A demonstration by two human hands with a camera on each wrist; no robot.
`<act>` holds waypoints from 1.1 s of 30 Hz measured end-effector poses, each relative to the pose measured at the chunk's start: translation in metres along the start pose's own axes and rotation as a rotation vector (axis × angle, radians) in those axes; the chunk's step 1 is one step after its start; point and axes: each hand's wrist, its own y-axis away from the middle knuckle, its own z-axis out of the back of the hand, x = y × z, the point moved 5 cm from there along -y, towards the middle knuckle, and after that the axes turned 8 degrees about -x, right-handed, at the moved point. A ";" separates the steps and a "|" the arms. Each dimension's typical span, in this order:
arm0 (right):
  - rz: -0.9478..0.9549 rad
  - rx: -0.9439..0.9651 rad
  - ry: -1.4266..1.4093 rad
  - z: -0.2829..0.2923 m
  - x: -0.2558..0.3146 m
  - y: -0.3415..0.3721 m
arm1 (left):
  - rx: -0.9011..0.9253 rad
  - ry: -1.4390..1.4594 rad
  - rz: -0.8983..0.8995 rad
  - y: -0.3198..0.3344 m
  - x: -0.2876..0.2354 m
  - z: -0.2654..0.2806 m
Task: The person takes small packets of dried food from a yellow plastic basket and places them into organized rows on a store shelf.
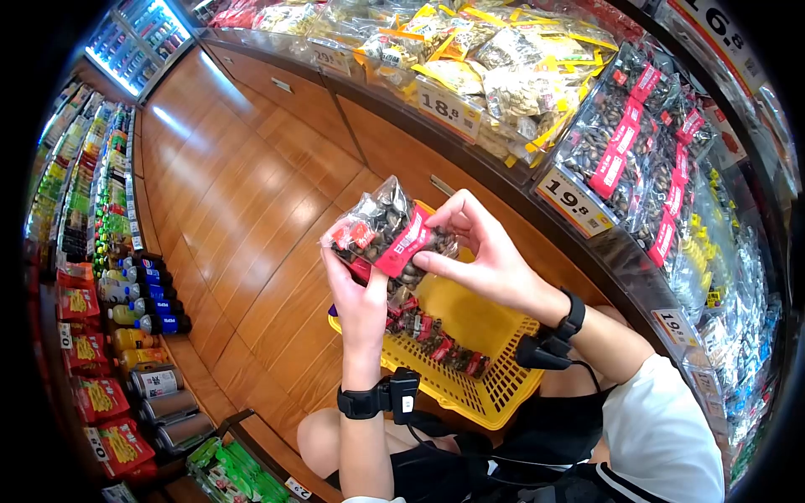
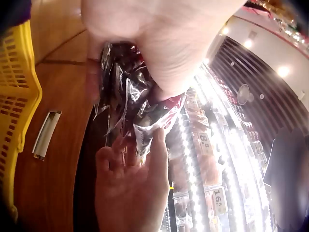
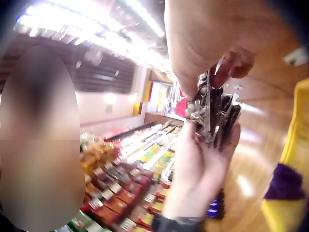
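In the head view a clear plastic bag (image 1: 381,222) of dark, shiny pieces with a red label band is held up above the basket. My left hand (image 1: 359,306) grips it from below and the left, its thumb in front. The thumb and fingers of my right hand (image 1: 495,256) pinch its right side by the label. More red packaging shows under the bag's lower left edge. The crinkled bag (image 2: 128,92) lies between both hands in the left wrist view. In the right wrist view, the bag (image 3: 212,111) sits in the left palm.
Below the hands stands a yellow basket (image 1: 453,306) holding several packets (image 1: 440,344). A shelf to the right carries similar red-banded bags (image 1: 625,142) behind a 19.8 price tag (image 1: 574,201). Bottles (image 1: 155,302) line the left shelf, across the wooden-tiled floor (image 1: 243,201).
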 end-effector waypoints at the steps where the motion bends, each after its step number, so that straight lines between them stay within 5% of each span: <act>1: -0.069 0.019 0.117 0.004 -0.003 0.002 | -0.003 0.029 -0.007 0.001 -0.001 -0.001; 5: 0.209 0.074 0.296 0.008 0.000 0.000 | 0.090 0.111 0.007 0.006 0.000 -0.006; 7: -0.046 0.067 -0.070 0.002 0.000 0.001 | 0.163 0.182 0.067 0.010 0.003 -0.014; 10: -0.081 0.345 -0.039 0.004 -0.010 0.002 | 0.294 0.138 0.100 0.017 0.016 -0.019; 16: -0.268 0.410 -0.170 0.003 -0.004 0.000 | 0.286 0.007 0.097 0.026 0.040 -0.018; 20: -0.170 0.310 -0.053 0.013 0.035 0.001 | 0.378 0.212 -0.016 0.023 -0.022 -0.058; 21: -0.206 0.285 -0.092 0.016 0.046 0.005 | 0.399 0.076 -0.173 0.021 -0.034 -0.062; 30: -0.286 0.088 0.125 0.041 0.143 0.028 | 0.570 0.461 0.030 0.037 -0.081 -0.098; 33: -0.563 -0.120 0.089 0.056 0.168 0.036 | 0.579 0.507 0.020 0.034 -0.087 -0.097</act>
